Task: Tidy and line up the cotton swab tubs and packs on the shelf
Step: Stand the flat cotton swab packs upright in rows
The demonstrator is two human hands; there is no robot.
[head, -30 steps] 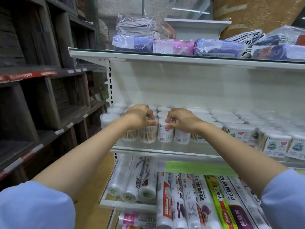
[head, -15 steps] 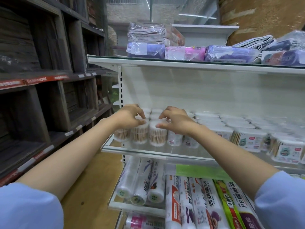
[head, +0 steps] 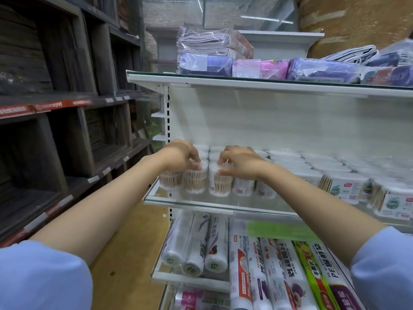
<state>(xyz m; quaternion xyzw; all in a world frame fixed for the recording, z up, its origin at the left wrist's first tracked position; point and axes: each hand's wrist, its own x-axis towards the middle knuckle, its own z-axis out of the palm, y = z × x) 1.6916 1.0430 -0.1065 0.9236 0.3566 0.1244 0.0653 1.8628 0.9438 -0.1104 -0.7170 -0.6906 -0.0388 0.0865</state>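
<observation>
At the left end of the glass shelf point(head: 201, 201), our left hand point(head: 182, 156) and right hand point(head: 240, 163) each curl over a clear swab tub point(head: 194, 181), which we should nudge gently, upright, flush with its neighbours.

Clear glossy plastic swab tubs point(head: 194, 180) on a smooth glass shelf point(head: 201, 201); rough dark wood racks point(head: 67, 130).

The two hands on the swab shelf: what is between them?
Head view: the left hand and right hand rest on neighbouring front-row tubs; between them only white tub lids show.
</observation>
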